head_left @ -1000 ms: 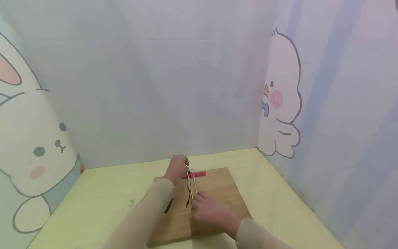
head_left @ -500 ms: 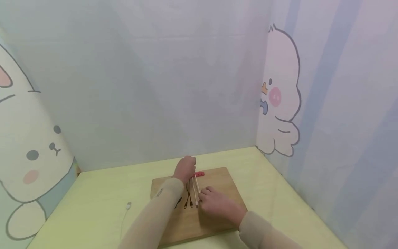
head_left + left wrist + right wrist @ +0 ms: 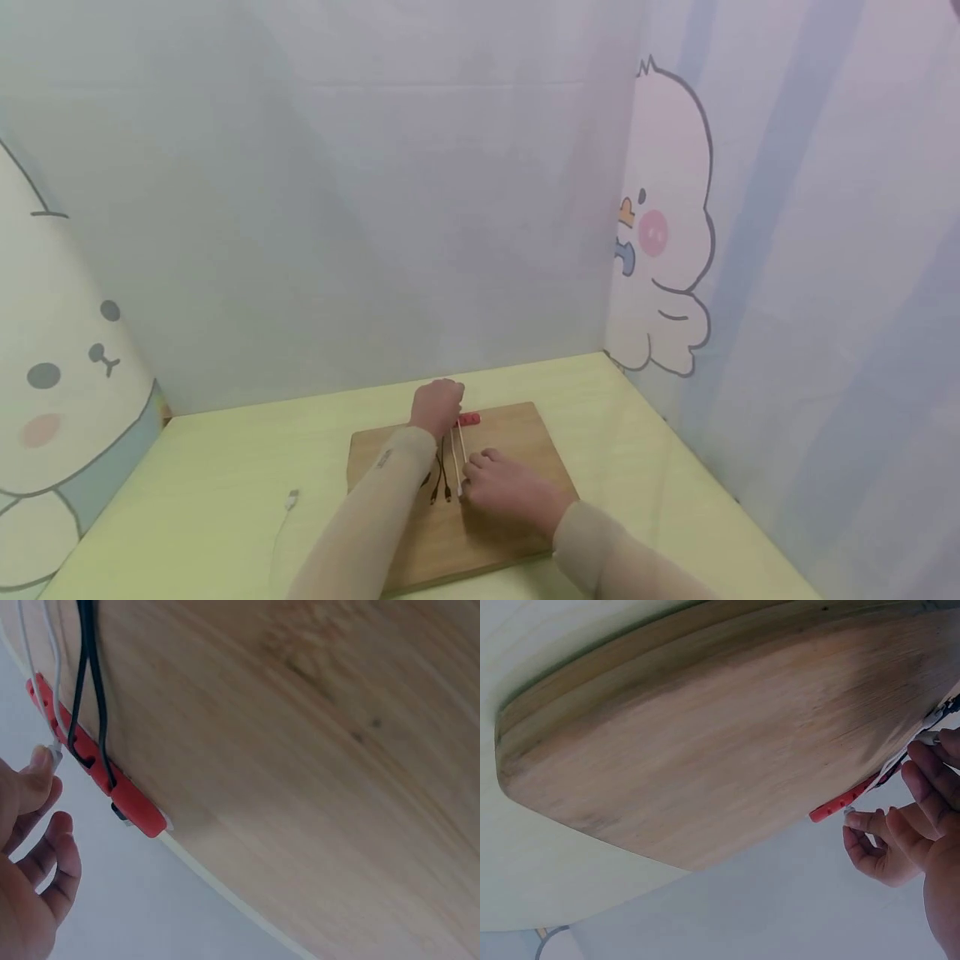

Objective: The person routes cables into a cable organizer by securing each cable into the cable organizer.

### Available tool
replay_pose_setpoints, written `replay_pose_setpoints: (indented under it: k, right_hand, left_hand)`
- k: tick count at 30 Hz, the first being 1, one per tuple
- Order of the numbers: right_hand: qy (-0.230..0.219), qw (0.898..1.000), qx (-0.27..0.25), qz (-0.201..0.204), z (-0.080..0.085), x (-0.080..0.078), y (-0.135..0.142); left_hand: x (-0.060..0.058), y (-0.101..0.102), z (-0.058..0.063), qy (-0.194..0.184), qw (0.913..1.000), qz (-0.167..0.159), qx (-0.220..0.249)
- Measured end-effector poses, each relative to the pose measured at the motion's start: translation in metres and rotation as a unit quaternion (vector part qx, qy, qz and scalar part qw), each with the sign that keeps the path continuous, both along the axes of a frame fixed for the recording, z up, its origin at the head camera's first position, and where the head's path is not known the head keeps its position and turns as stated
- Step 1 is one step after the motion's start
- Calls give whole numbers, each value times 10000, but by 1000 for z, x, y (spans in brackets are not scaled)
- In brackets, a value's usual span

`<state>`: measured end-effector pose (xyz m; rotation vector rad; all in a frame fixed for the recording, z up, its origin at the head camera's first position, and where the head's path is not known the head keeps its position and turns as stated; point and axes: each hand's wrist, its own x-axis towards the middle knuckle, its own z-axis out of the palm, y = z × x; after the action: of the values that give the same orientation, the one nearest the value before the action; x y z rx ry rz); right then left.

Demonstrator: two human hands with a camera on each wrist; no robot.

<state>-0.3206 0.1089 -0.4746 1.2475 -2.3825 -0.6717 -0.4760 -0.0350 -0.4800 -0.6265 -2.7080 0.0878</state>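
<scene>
Left hand point(image 3: 437, 408) has moved rightward along the red cable holder point(image 3: 468, 419) on the wooden board point(image 3: 517, 433), head view. Left wrist: its thumb and finger pinch a white plug point(image 3: 56, 754) beside the holder. Right wrist: right hand point(image 3: 941, 840) pinches a white connector point(image 3: 928, 738).

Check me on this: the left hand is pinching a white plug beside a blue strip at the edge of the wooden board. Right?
Not quite: the strip is red, not blue, as the left wrist view shows. The left hand is indeed pinching a white plug beside it, at the wooden board's edge.
</scene>
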Motion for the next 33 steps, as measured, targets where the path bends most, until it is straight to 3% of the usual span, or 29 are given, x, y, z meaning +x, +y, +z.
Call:
replay_pose_setpoints:
  k: [8, 21, 33]
  right_hand:
    - [-77, 9998, 84, -136, -2, -5, -4]
    - [-229, 9991, 228, -268, 2, -5, -10]
    - [-73, 9990, 378, -218, -4, -1, -12]
  left_hand:
    - [-9, -2, 1, -226, 9994, 226, -156]
    - [-14, 4, -9, 66, 9992, 267, -296]
    - [-17, -6, -8, -717, 9967, 99, 374]
